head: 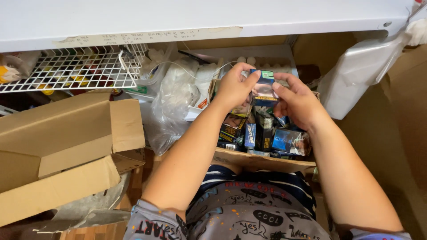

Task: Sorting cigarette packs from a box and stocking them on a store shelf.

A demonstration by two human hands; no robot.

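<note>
Both hands meet above the open brown cardboard carton (pixel 262 161) that sits against the person's lap. The left hand (pixel 234 87) and the right hand (pixel 297 101) together grasp 1 small blue-and-dark printed card box (pixel 264 89), glossy, flat-sided and rectangular. The left fingers curl over its upper left corner and edge; the right thumb and fingertips pinch its right side. The box is held just above the carton's far end, its long axis roughly upright in the view, leaning slightly, with its printed face turned toward the camera and a pale green band at its top.

Inside the carton lie many similar small packets (pixel 260 133), dark and blue, shiny, packed on edge at mixed angles. One nearer the carton's right wall is wrapped in clear film.

Left of the carton, a crumpled clear plastic bag (pixel 171 104) slumps, soft and wrinkled. Farther left stands a larger plain corrugated cardboard box (pixel 58 151) with its flaps folded outward. Above that, beyond the carton's far left, hangs a white wire grid basket (pixel 73 69). A smooth white shelf board (pixel 200 18) runs over everything. Right of the carton leans a white plastic-wrapped bundle (pixel 356 73).
</note>
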